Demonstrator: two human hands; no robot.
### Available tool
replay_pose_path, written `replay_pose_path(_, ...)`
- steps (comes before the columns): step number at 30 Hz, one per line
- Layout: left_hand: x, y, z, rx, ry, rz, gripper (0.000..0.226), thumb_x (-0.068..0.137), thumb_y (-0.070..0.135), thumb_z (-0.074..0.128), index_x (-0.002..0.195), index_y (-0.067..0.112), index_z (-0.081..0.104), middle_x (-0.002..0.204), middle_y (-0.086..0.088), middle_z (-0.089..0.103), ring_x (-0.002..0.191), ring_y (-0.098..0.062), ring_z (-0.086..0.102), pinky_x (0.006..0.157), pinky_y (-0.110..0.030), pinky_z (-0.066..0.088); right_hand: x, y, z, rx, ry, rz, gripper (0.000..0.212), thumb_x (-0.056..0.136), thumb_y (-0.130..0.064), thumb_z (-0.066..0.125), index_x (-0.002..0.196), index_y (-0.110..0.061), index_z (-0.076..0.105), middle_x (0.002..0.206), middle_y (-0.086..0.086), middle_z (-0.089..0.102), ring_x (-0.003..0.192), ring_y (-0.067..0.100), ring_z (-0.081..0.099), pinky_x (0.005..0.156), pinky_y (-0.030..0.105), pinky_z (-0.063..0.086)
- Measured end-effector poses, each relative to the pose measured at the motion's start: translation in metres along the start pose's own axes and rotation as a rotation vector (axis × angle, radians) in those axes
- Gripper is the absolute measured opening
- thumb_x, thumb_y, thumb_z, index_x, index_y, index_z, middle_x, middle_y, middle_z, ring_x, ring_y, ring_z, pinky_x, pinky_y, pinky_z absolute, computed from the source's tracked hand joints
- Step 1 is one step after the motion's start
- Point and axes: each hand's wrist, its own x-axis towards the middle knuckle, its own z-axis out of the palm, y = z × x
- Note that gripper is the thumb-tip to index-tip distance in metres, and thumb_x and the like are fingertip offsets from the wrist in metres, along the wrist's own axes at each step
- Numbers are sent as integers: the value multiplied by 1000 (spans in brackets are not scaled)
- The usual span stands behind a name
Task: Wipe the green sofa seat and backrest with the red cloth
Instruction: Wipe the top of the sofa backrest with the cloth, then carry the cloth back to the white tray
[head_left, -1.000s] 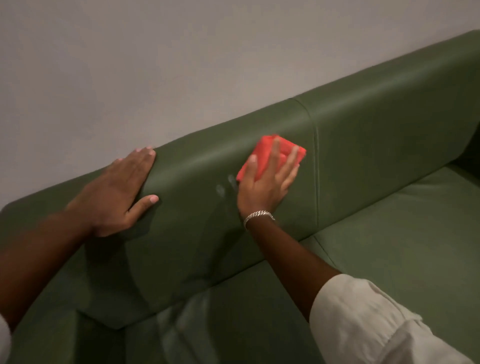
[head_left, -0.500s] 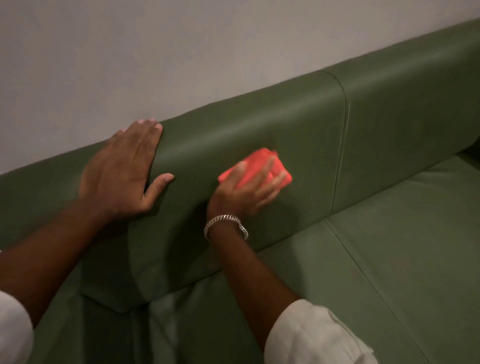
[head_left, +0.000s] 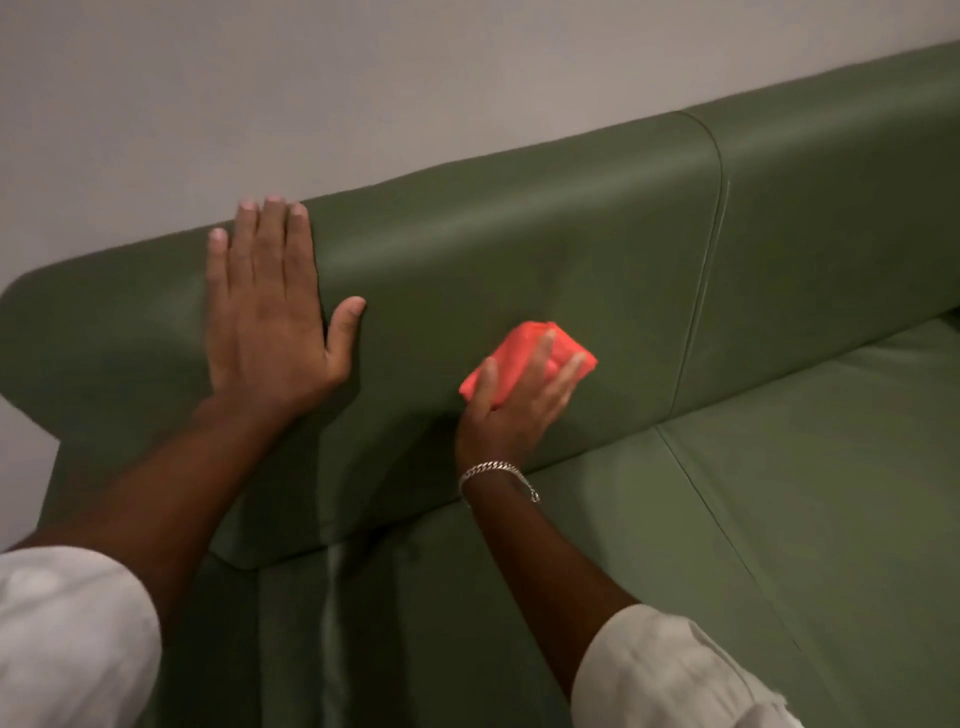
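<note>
The green sofa backrest (head_left: 519, 218) runs across the view from lower left to upper right, with the green seat (head_left: 779, 493) below it. My right hand (head_left: 511, 410), with a silver bracelet at the wrist, presses a folded red cloth (head_left: 511, 358) flat against the lower front of the backrest, fingers spread over it. My left hand (head_left: 265, 312) lies flat on the backrest's upper left part, fingers apart and pointing up, holding nothing.
A plain pale wall (head_left: 363, 78) stands directly behind the backrest. A vertical seam (head_left: 701, 291) splits the backrest into two cushions, and a seam (head_left: 727, 530) runs down the seat. The sofa's rounded left end (head_left: 31, 291) is at the left edge.
My right hand has slid the red cloth down the backrest, from near the top to near the seat. My left hand stays pressed on the backrest, now lying flatter.
</note>
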Motion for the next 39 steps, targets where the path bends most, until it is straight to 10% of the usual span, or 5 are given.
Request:
replay_pose_path(7, -95, 49, 2, -663, -161, -213, 75, 94, 47, 32, 156, 12, 12, 165, -5, -10, 154, -23, -12, 125, -37, -5, -35, 6, -50, 92, -481, -147, 64, 82, -27, 66, 142, -18, 48, 161, 18, 24, 149, 31, 24, 120, 39, 25)
replay_pose_path(13, -175, 82, -68, -1803, -61, -1029, 47, 83, 42, 55, 114, 9, 68, 106, -8, 76, 94, -16, 71, 82, -31, 59, -86, -71, -114, 371, -986, -114, 69, 73, -34, 53, 141, -30, 43, 154, -7, 38, 148, 4, 24, 123, 32, 24)
replay_pose_path(22, -311, 30, -172, -1825, 427, -1411, 23, 87, 3, 59, 108, 10, 65, 88, -5, 77, 73, -15, 71, 67, -30, 60, -193, -143, -137, 335, -1471, 227, 51, 78, 15, 66, 126, 0, 57, 103, 18, 68, 85, 19, 62, 75, 25, 55)
replay_pose_path(30, -522, -45, -220, -1486, 840, -1810, 19, 83, 12, 70, 99, 3, 71, 100, -21, 72, 87, -30, 67, 85, -48, 55, -430, -144, -126, 145, -1748, 3, 25, 77, 6, 74, 101, 0, 72, 95, 18, 74, 82, 22, 66, 85, 41, 56)
replay_pose_path(39, -807, -97, -198, -1036, 922, -2225, 15, 79, 11, 76, 93, 6, 74, 98, -19, 77, 84, -33, 74, 78, -45, 62, -723, -38, -113, -219, -1995, -439, 10, 76, -8, 76, 86, -10, 76, 63, -10, 63, 57, 0, 56, 61, 13, 48)
